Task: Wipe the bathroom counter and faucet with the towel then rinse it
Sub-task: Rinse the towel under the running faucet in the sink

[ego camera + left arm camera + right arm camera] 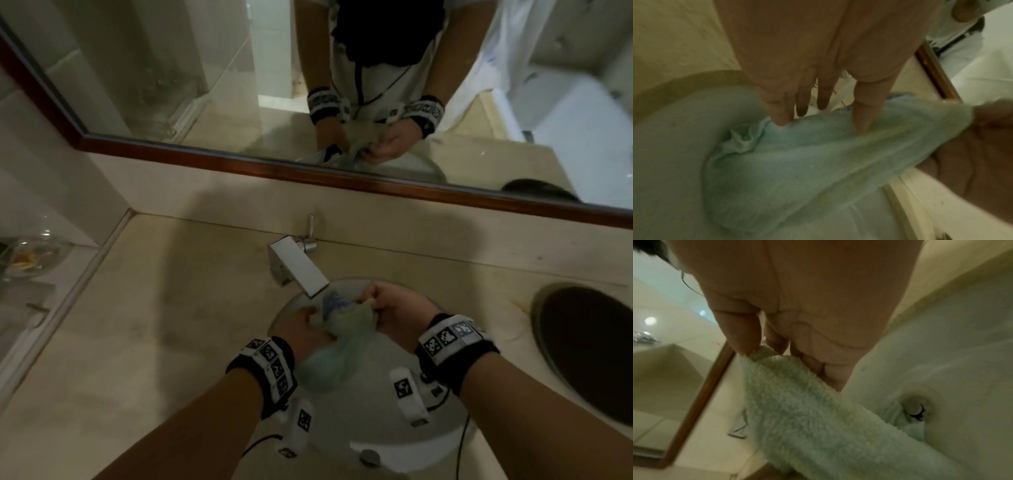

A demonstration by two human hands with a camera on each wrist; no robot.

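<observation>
- Nearest, both forearms reaching in over the white sink basin, wrists banded with marker straps; held low over the bowl, probably so drips fall into it rather than onto the counter.
- Drain plug at the basin floor, with a fold of cloth lying just beside it.
- Pale green towel bunched between the two hands, its lower part sagging toward the bowl; kept above the basin and under the spout, which fits the rinsing step of the task.
- Left hand at the towel's left side, fingers fairly straight and slightly apart, tips pressing down onto the cloth rather than wrapping it; seemingly steadying or kneading the fabric.
- Right hand on the upper right end, thumb and fingertips pinched together on the towel's edge; probably gripped there to stretch the cloth out for water to reach it.
- Square chrome faucet angled out over the basin's far rim, spout end just above the towel's bluish folded part; running water not clearly discernible.
- Beige stone counter spreading round the sink; judged already wiped, though not provable from here.
- Dark round opening set into the counter at right.
- Glass bowl off to the far left.
- Farthest, wood-framed mirror along the wall, reflecting the same two hands on the cloth.
</observation>
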